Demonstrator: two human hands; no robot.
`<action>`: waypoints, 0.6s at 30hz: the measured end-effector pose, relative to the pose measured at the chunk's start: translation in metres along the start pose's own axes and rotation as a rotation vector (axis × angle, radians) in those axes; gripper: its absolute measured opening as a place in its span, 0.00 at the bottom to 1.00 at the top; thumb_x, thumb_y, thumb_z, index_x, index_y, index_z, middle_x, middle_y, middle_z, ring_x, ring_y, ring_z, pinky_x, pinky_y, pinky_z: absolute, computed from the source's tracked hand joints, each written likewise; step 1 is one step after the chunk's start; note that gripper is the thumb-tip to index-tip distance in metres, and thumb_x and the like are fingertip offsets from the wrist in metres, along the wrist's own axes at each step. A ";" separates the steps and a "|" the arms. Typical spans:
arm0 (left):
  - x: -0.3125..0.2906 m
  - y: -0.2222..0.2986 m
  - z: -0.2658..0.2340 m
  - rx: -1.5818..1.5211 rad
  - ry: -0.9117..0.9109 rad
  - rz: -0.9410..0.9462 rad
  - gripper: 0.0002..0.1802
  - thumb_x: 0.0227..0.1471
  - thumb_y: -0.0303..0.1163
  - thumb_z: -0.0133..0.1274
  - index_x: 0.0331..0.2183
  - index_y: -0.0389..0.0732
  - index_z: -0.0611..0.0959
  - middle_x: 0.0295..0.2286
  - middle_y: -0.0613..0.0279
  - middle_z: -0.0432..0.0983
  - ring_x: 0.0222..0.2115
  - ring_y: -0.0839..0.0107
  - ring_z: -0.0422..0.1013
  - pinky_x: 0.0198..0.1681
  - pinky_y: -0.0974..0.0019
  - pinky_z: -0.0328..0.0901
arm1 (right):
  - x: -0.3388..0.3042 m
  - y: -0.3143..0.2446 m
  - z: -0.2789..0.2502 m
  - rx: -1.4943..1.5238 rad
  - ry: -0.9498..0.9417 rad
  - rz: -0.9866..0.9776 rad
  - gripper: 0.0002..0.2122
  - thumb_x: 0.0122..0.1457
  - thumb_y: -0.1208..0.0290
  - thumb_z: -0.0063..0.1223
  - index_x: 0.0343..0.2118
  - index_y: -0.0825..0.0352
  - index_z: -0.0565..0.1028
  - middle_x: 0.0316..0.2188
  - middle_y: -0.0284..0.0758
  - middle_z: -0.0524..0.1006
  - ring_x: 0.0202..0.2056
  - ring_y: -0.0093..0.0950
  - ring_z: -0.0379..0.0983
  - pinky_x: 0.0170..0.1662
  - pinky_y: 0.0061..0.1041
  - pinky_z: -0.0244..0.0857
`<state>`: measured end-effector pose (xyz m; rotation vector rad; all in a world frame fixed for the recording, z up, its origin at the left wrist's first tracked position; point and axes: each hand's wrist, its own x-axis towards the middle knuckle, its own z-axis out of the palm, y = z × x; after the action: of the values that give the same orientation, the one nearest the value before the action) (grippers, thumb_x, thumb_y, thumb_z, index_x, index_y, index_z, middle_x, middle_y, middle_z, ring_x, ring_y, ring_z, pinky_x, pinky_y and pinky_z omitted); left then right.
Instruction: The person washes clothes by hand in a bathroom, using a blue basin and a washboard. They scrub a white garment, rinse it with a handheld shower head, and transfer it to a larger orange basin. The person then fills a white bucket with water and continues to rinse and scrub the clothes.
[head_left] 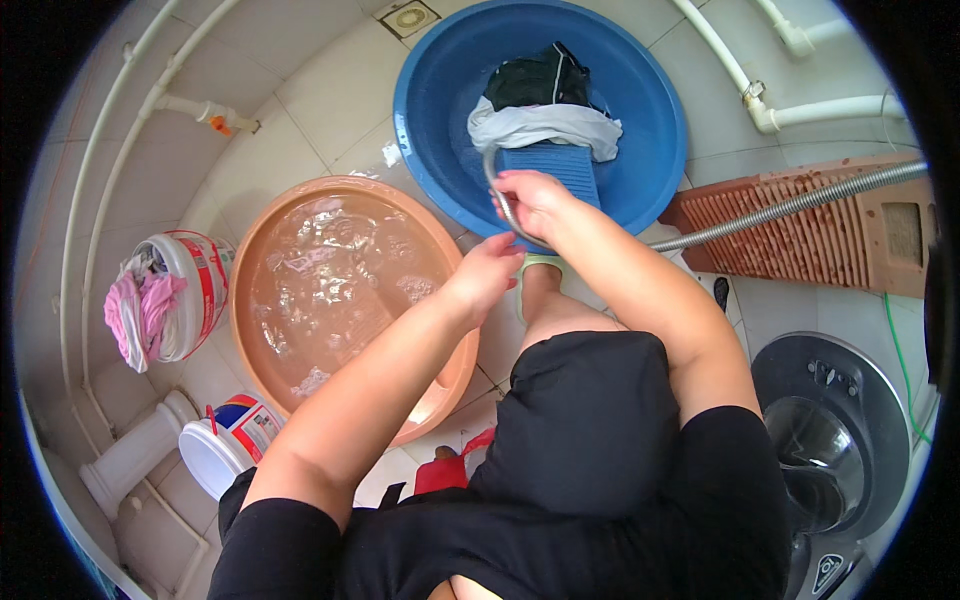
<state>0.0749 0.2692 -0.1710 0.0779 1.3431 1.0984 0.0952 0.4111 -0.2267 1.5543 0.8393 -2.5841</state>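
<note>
My right hand [538, 206] is closed around a flexible metal shower hose [800, 207] at the near rim of a large blue tub [418, 150]. The hose comes in from the right, passes behind my right forearm and bends upward, its tip over the tub. My left hand [482, 277] is just below it, fingers stretched towards the hose's bend; whether they touch it is unclear. In the blue tub, a white cloth [545, 130] and a black garment [540, 80] lie at the top of a blue ribbed washboard [552, 168].
Left of me stands an orange basin [250, 290] of cloudy water. Beyond it are a white bucket [205, 290] with pink and white cloths and another white bucket [215, 455]. A brown washboard [790, 225] leans at the right, near a grey-black appliance [870, 400]. White pipes [110, 150] line the walls.
</note>
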 end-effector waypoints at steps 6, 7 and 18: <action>0.029 0.001 0.016 -0.323 0.071 -0.072 0.11 0.55 0.35 0.39 0.39 0.41 0.67 0.39 0.60 0.70 0.41 0.68 0.67 0.44 0.63 0.60 | 0.004 -0.008 0.022 -0.060 0.109 0.008 0.16 0.48 0.81 0.51 0.42 0.69 0.65 0.30 0.41 0.69 0.27 0.30 0.68 0.29 0.29 0.68; 0.030 0.003 0.015 -0.338 0.088 -0.073 0.10 0.56 0.35 0.39 0.39 0.41 0.67 0.38 0.60 0.71 0.40 0.69 0.68 0.42 0.63 0.61 | 0.007 -0.009 0.025 -0.085 0.105 0.014 0.17 0.48 0.79 0.52 0.42 0.68 0.65 0.30 0.41 0.69 0.28 0.30 0.68 0.30 0.30 0.68; 0.045 0.004 0.010 -0.201 0.035 -0.247 0.08 0.55 0.36 0.37 0.28 0.43 0.67 0.21 0.66 0.68 0.22 0.72 0.68 0.28 0.67 0.63 | 0.092 -0.068 -0.046 -2.001 0.342 -0.533 0.30 0.46 0.73 0.47 0.56 0.62 0.55 0.54 0.37 0.61 0.56 0.33 0.54 0.52 0.31 0.56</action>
<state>0.0732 0.3063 -0.1988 -0.2501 1.2297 1.0220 0.0677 0.5134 -0.2897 0.8420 2.5979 -0.3375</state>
